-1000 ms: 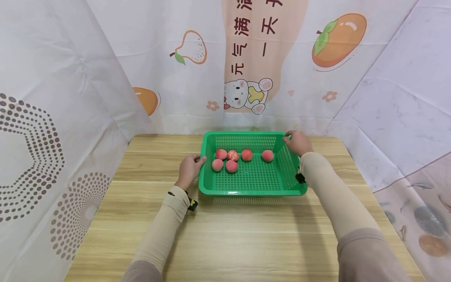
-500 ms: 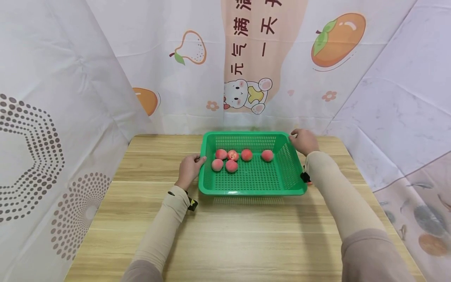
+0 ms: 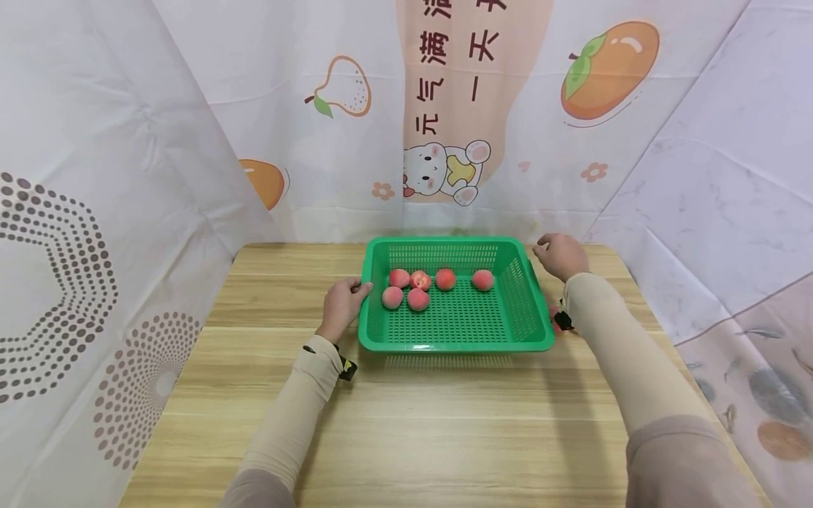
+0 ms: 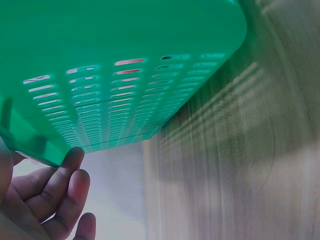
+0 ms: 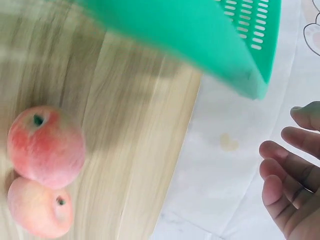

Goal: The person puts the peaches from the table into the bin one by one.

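Note:
A green plastic basket (image 3: pixel 454 346) stands on the table with several peaches (image 3: pixel 418 299) inside, most of them grouped at the left; one peach (image 3: pixel 483 280) sits apart at the right. My left hand (image 3: pixel 341 305) holds the basket's left rim, thumb on top; in the left wrist view its fingers (image 4: pixel 72 200) are under the rim. Off the right rim, my right hand (image 3: pixel 563 255) holds nothing, its fingers loosely bent. Two peaches, a red one (image 5: pixel 46 146) and a paler one (image 5: pixel 41 207), touch on the table in the right wrist view; my right wrist mostly hides them from the head view.
The wooden table (image 3: pixel 432 437) ends just behind the basket, against a printed curtain (image 3: pixel 356 176). More patterned cloth (image 3: pixel 146 176) hangs along the left, and another cloth (image 3: pixel 718 212) along the right.
My right hand has moved right, from over the basket's right rim to beyond it. The peaches beside the basket have come partly into sight. My left hand and the basket stay put.

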Demonstrator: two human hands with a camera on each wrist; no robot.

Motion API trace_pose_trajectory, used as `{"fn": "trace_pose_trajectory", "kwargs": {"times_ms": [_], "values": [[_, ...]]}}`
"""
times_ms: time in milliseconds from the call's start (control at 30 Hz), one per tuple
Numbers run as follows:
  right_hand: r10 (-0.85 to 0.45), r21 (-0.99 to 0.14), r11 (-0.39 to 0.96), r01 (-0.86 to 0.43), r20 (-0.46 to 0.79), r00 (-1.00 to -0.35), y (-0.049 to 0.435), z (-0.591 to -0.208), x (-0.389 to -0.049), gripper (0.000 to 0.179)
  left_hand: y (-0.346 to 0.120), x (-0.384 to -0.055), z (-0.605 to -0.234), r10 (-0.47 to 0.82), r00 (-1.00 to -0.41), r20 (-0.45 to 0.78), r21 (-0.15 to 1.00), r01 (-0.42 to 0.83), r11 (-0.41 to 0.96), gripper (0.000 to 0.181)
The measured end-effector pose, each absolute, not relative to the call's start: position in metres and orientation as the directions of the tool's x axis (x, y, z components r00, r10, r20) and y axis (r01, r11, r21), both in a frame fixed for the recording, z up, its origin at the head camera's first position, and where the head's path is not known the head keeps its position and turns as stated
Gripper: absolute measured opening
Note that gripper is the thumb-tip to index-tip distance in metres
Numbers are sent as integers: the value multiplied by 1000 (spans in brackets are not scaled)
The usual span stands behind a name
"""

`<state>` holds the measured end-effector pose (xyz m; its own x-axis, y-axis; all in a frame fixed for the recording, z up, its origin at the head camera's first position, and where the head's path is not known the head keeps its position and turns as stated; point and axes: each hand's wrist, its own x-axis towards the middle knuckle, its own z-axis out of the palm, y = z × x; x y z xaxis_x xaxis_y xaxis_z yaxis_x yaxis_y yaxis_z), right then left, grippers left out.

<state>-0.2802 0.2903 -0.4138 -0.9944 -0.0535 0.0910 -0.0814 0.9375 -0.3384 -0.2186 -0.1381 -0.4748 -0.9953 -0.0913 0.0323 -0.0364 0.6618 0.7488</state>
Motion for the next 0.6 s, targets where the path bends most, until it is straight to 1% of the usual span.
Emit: {"fn": "trace_pose_trajectory", "kwargs": {"times_ms": [267,600], "values": [[-50,-324,945,-50,9,-999,297,-405,-279,39,-140,-218,-479,-95,-994,47,754,-27,656,36],[-100,-282,957,-62,-122,-987,323,-405,-275,41,-140,-220,-477,-85,-995,42,757,-24,653,35]]}}
